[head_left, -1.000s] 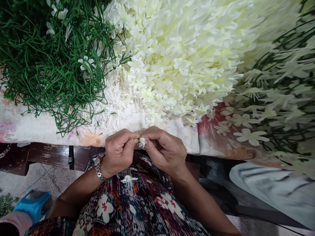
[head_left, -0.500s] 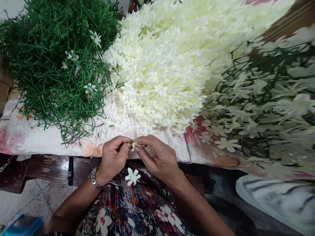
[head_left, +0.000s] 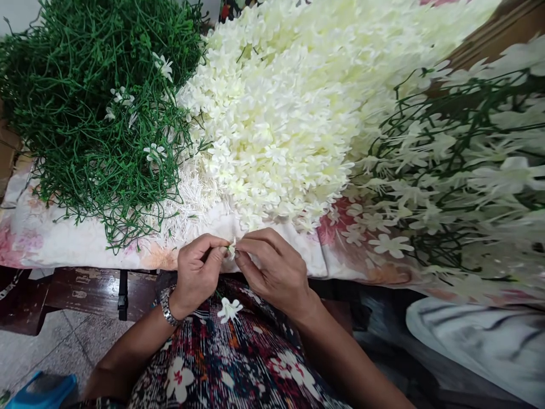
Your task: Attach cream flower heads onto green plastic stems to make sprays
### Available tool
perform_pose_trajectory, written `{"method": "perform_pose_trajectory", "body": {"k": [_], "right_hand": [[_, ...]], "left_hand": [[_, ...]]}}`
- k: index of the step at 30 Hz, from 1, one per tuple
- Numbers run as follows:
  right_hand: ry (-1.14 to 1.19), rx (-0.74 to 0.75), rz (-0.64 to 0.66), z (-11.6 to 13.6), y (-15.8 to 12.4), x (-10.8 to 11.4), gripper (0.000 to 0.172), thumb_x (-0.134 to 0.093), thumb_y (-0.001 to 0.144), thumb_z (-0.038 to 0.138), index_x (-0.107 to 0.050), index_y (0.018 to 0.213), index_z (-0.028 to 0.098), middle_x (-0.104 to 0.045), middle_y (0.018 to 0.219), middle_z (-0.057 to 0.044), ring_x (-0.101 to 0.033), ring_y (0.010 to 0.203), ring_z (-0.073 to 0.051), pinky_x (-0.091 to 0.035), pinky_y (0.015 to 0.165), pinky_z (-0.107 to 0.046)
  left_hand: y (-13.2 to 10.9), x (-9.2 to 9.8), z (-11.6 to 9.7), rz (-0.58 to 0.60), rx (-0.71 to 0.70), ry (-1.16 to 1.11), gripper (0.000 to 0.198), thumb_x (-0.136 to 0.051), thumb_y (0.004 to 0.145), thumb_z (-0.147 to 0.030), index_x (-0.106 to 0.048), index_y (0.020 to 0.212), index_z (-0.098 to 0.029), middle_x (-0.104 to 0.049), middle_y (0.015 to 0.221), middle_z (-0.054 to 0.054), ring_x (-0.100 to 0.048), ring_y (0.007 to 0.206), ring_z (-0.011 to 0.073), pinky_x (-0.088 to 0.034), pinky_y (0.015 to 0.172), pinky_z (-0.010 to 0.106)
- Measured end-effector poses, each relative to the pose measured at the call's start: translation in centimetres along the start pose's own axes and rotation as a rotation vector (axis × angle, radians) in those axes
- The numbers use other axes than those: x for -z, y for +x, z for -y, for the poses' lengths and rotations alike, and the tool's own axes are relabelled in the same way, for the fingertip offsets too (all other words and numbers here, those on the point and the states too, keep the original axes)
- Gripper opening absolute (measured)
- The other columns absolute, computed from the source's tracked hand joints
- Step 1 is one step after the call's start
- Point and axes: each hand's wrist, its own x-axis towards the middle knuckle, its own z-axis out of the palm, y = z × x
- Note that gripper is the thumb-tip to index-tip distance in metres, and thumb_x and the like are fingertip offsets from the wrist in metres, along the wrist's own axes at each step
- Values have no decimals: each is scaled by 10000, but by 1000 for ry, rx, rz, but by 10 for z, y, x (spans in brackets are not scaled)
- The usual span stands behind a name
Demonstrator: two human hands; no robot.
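Near the front edge of the cloth, my left hand [head_left: 199, 270] pinches a thin green plastic stem between thumb and forefinger. At its tip sits a small white artificial flower [head_left: 231, 250], seen edge-on. My right hand [head_left: 276, 272] is closed with thumb and forefinger at this flower's other side; its fingers cover part of it. Below, against the patterned garment, hangs an open white flower [head_left: 230, 310], apparently on a branch of the same stem. Beyond my hands lie a heap of green stems [head_left: 97, 113] and a large pile of cream-white flower heads [head_left: 281, 125].
Thin white stamens [head_left: 191, 199] are scattered between the two heaps. Assembled white flowers on green stems [head_left: 460, 170] fill the right side, by a cardboard box [head_left: 498, 40]. A floral cloth [head_left: 76, 241] covers the table. A blue object [head_left: 45, 391] is on the floor at lower left.
The right fingertips have come closer to the left ones, and the pale thin piece that stuck out between them no longer shows. The hanging flower has turned slightly.
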Motion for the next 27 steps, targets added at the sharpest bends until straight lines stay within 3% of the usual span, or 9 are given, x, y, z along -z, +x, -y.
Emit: {"method": "perform_pose_trajectory", "body": {"k": [7, 17, 27], "right_hand": [[-105, 11, -129, 1, -4, -5, 298, -584, 650, 71, -489, 914, 169, -536, 795, -61, -525, 731, -147, -479, 603, -280], [9, -27, -35, 5, 3, -5, 155, -500, 694, 55, -495, 800, 169, -528, 682, -24, -510, 645, -114, -456, 552, -248], [80, -79, 47, 2, -1, -5, 161, -466, 710, 51, -489, 819, 167, -534, 692, -24, -515, 655, -106, -462, 563, -238]], "left_hand": [[-3, 0, 5, -23, -2, -44, 82, -514, 774, -193, -583, 756, -150, -528, 594, -20, -424, 449, 40, -351, 427, 155], [-3, 0, 7, -25, -27, -12, 75, -516, 772, -183, -580, 756, -148, -545, 617, -8, -450, 472, 51, -364, 443, 166], [0, -1, 1, -16, -209, 189, 98, -484, 761, -111, -567, 719, -141, -539, 596, -8, -477, 511, 65, -383, 483, 183]]}}
